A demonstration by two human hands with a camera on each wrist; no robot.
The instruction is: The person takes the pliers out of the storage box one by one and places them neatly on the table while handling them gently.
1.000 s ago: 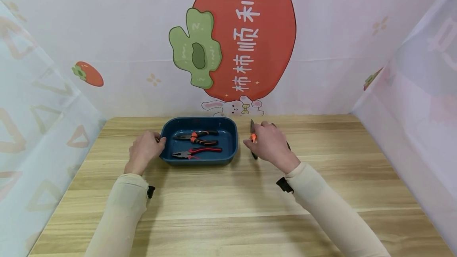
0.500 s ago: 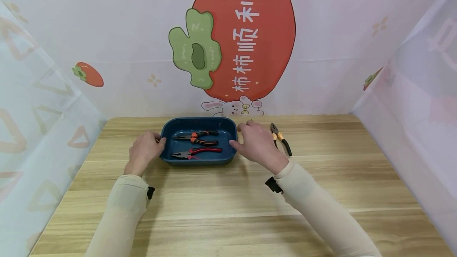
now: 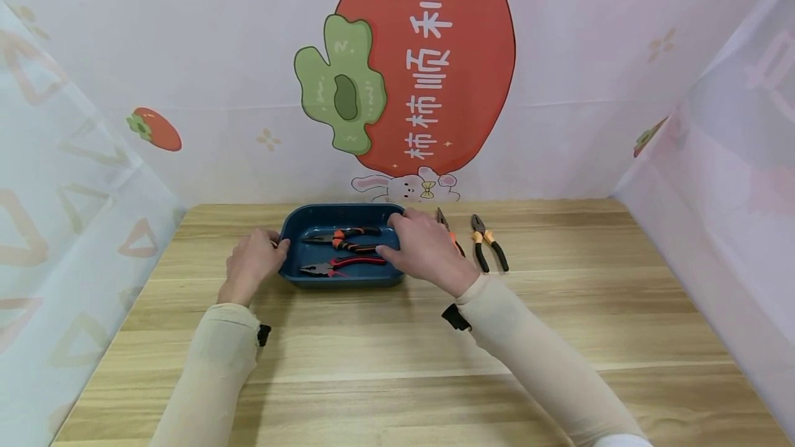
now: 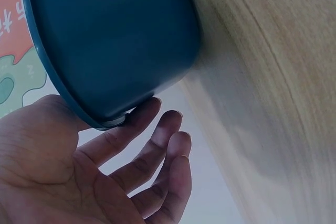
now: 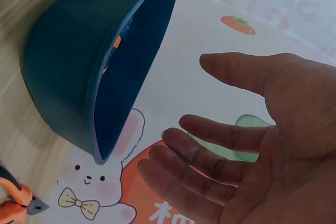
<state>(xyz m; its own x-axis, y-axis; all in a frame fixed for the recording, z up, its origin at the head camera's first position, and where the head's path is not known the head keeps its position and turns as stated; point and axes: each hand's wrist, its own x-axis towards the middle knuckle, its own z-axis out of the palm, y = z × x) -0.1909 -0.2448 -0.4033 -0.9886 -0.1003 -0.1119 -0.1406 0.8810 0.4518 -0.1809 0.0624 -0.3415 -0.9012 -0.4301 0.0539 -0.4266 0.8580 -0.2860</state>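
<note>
My left hand point(image 3: 251, 264) pinches the left rim of a blue rectangular tub point(image 4: 121, 30), with the thumb over the edge and the index finger against the outer wall. Inside the tub lie orange-and-black long-nose pliers point(image 3: 338, 239) and red-and-black pliers point(image 3: 360, 261). Over the tub's right end hovers my right hand point(image 3: 428, 250), its fingers spread and holding nothing; the right wrist view shows a gap between it and the tub. Orange-handled pliers point(image 5: 18, 196) lie on the table just right of the tub, partly hidden by that hand in the head view.
Pliers with yellow-and-black handles point(image 3: 486, 243) lie farther right on the wooden table point(image 3: 373, 378). A white printed cloth point(image 3: 236, 54) stands behind the table, with more cloth along both sides.
My right hand has moved left, from the orange-handled pliers to above the tub's right end. The yellow-and-black pliers are now in full view. My left hand stays at the rim.
</note>
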